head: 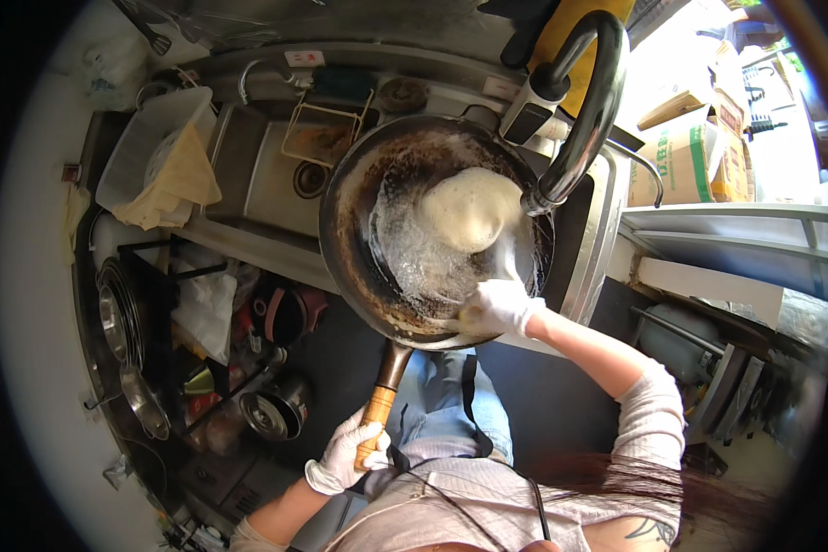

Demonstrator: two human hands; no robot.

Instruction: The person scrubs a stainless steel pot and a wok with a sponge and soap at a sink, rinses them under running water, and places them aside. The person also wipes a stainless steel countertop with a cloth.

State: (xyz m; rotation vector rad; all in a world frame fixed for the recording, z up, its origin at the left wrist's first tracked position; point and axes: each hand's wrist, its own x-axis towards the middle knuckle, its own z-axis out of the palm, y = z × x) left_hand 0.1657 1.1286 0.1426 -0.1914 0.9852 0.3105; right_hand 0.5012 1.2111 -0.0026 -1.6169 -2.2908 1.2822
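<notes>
A large, stained metal wok (348, 228) rests tilted across the sink, its handle towards me. My left hand (352, 445), in a white glove, is wrapped around its wooden handle (376, 414). Against the inside of the wok's near right wall presses my right hand (500, 306), also gloved, fingers curled. A bit of something yellowish shows at those fingertips; whether they grip it is hidden. Pale suds (472, 207) float in a mound on water (414, 255) in the wok. Over the right rim hangs the mouth of a chrome faucet (541, 196), with a whitish streak below it.
Left of the wok is a steel sink basin (269, 165) with a drain and a wire rack (321, 131). A plastic tub (152, 145) with a tan cloth (172, 186) stands beyond. Lower left are a pot (276, 410) and shelving; cardboard boxes (683, 159) sit upper right.
</notes>
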